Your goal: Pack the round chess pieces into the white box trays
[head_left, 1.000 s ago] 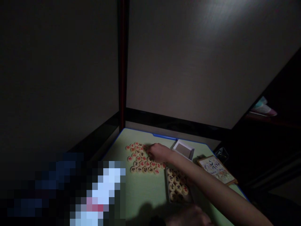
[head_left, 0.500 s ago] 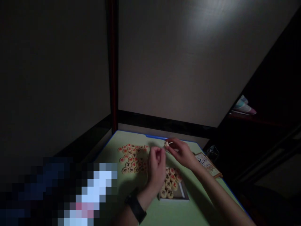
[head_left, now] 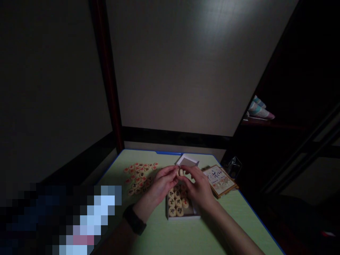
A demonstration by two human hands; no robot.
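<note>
A round, pale Chinese chess piece [head_left: 181,172] is held edge-on between the fingertips of both hands, above the table. My left hand [head_left: 164,182], with a dark watch on its wrist, is closed at the piece's left side. From the right, my right hand [head_left: 198,185] pinches it between thumb and fingers. Just below the hands stands a shallow white box [head_left: 183,218] with several chess pieces [head_left: 172,202] in it, marked in black or red. My right hand and forearm cover part of the box. More chess pieces [head_left: 136,177] lie face up in rough rows at the left.
The green table [head_left: 159,233] has a blue edge. Behind the hands is a white box part [head_left: 188,160], perhaps a lid. A framed, printed Chinese chess box [head_left: 220,180] lies at the right, near a dark glossy object [head_left: 234,167]. Walls rise behind and to the left.
Both hands have come together; the right hand has moved down with its piece and the left now touches it. My view has shifted, showing the white lid-like part and more of the printed box.
</note>
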